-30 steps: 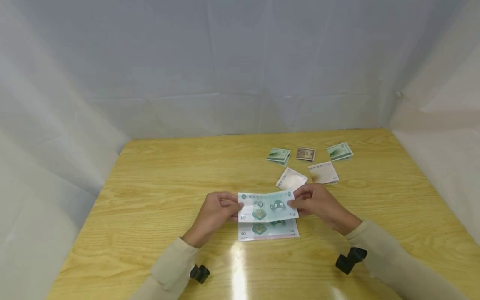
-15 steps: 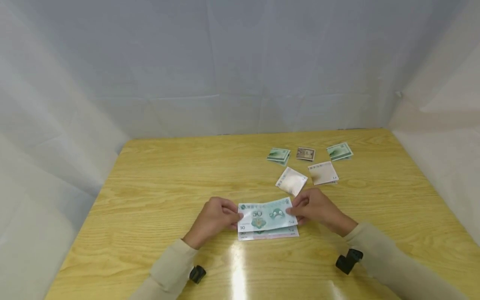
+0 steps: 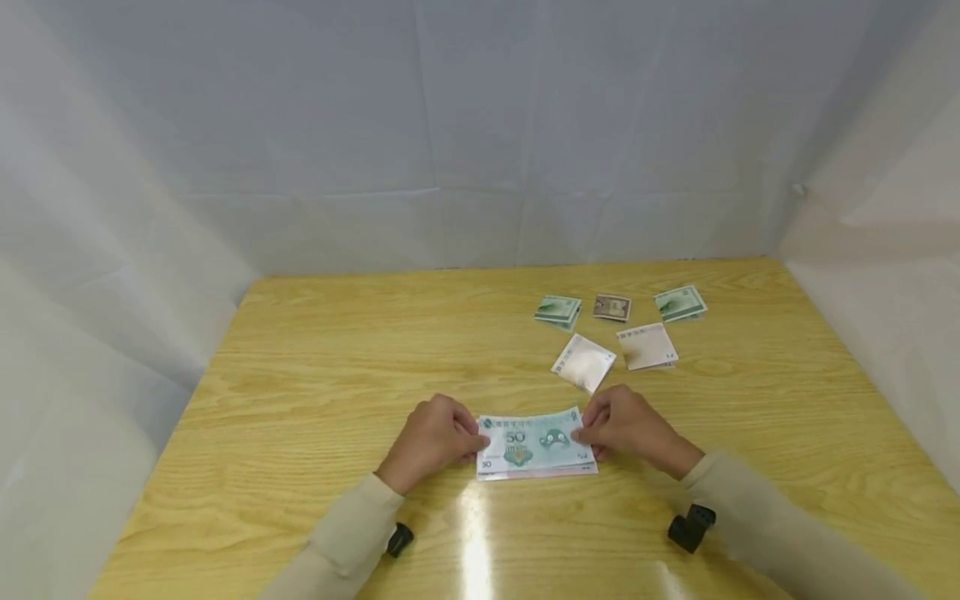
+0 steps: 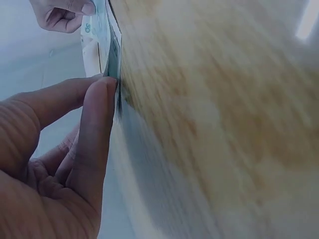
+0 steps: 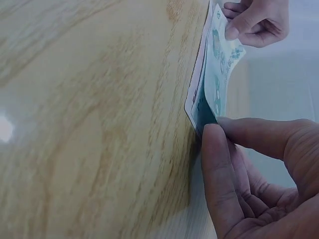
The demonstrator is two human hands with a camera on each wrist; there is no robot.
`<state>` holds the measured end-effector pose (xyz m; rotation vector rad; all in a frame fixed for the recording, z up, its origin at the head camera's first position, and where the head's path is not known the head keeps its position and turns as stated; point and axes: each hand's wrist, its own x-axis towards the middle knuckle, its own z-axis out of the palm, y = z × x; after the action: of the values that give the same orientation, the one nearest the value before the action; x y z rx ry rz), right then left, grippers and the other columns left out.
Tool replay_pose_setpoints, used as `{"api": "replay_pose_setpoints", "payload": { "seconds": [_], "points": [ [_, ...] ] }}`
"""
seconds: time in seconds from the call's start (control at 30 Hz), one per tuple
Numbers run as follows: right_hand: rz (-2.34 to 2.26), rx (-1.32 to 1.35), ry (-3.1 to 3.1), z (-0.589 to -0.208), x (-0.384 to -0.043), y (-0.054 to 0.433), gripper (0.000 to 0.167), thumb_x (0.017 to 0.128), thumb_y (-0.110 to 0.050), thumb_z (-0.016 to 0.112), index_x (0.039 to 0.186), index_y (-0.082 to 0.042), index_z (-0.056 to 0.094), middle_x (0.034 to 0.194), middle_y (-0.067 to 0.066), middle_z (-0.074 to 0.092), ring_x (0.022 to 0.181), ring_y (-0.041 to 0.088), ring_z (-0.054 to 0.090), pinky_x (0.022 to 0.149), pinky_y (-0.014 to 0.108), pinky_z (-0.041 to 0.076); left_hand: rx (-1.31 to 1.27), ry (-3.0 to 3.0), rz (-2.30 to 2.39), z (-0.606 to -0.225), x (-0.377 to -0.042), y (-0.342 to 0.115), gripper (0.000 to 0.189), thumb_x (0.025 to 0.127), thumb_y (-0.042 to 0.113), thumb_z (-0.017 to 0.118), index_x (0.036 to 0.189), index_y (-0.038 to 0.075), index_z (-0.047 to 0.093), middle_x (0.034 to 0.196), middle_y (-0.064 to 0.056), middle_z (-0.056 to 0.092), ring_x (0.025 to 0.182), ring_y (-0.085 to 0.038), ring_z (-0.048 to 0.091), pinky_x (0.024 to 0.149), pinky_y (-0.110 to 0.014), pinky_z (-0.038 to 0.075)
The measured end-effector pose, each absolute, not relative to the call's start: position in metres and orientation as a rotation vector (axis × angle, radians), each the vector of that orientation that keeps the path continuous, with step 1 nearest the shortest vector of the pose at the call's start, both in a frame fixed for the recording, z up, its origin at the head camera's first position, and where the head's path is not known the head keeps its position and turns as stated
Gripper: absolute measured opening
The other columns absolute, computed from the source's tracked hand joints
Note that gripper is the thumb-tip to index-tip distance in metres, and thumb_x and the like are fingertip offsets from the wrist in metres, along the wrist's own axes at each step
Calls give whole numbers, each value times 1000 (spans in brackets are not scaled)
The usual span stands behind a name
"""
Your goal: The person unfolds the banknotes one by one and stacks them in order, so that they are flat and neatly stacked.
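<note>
Head view: 50 note hides pink note beneath.

Far right of the wooden worktop: row of three folded notes near the back edge, green, brown, green. Two pale folded notes just in front. White curtain around the worktop.

left hand: low, fingers and thumb pinched together; right hand: likewise; forearms angled inward

Lower banknote mostly covered
</note>
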<state>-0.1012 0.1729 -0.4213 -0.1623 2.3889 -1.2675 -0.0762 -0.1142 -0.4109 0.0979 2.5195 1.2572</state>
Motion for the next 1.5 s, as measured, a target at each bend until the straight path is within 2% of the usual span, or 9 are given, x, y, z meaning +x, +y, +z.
{"api": "replay_pose_setpoints", "payload": {
  "seconds": [0.2, 0.4, 0.57, 0.77, 0.9, 1.1, 1.23, 1.33, 1.5],
  "points": [
    [-1219, -114, 2411, -420, -101, 171, 21, 83, -6, 83, 83, -1, 63, 68, 8, 66, 56, 15, 65, 53, 30, 59, 156, 2554, 1192, -412, -78, -114, 15, 83, 8, 83, 76, 3, 70, 64, -1, 67, 55, -13, 65, 50, -25, 56],
    [-1221, -123, 2439, -420, -99, 172, 25, 81, -7, 85, 83, -1, 61, 63, 8, 65, 55, 16, 64, 52, 31, 58, 216, 2619, 1119, -414, -79, -115, 22, 83, 12, 84, 66, 9, 70, 56, 2, 65, 48, -13, 60, 45, -24, 49],
    [-1245, -114, 2436, -421, -98, 174, 29, 80, -8, 86, 82, -1, 58, 64, 9, 65, 54, 17, 64, 52, 31, 58, 195, 2580, 1130, -414, -80, -117, 23, 83, 14, 84, 66, 10, 70, 58, 1, 66, 49, -14, 62, 46, -24, 52],
    [-1319, -173, 2467, -419, -99, 177, 21, 87, -8, 80, 85, -1, 60, 66, 9, 66, 56, 20, 65, 52, 32, 57, 198, 2651, 1099, -411, -82, -116, 22, 85, 21, 84, 70, 11, 71, 59, 2, 64, 49, -11, 57, 46, -24, 47],
    [-1362, -161, 2553, -414, -108, 186, 14, 90, -8, 76, 90, 0, 66, 79, 9, 69, 66, 21, 67, 59, 31, 58, 213, 2724, 1087, -404, -87, -114, 19, 87, 23, 82, 76, 11, 73, 64, 4, 64, 53, -11, 55, 48, -25, 46],
    [-1274, -107, 2740, -407, -126, 200, 13, 88, -10, 76, 95, -1, 70, 94, 13, 70, 82, 23, 67, 67, 31, 57, 251, 2749, 1097, -397, -92, -108, 12, 88, 19, 81, 87, 8, 76, 77, 3, 69, 65, -9, 60, 58, -26, 52],
    [-1223, -28, 2755, -405, -138, 205, 19, 90, -12, 74, 103, 1, 68, 105, 18, 68, 87, 26, 68, 69, 32, 58, 263, 2752, 1091, -396, -93, -106, 13, 88, 18, 81, 89, 7, 76, 79, 1, 70, 69, -9, 62, 60, -25, 53],
    [-1204, 19, 2739, -407, -143, 208, 26, 91, -16, 74, 108, 2, 66, 111, 20, 66, 93, 29, 66, 76, 37, 58, 260, 2748, 1094, -396, -93, -104, 13, 89, 18, 81, 89, 6, 76, 79, 1, 70, 69, -9, 63, 60, -25, 53],
    [-1187, 7, 2752, -413, -152, 209, 37, 90, -22, 78, 112, 4, 65, 113, 21, 66, 102, 35, 63, 87, 47, 55, 268, 2735, 1106, -395, -91, -104, 13, 90, 18, 80, 91, 6, 76, 81, 0, 71, 70, -9, 63, 60, -25, 54]
  ]
}}
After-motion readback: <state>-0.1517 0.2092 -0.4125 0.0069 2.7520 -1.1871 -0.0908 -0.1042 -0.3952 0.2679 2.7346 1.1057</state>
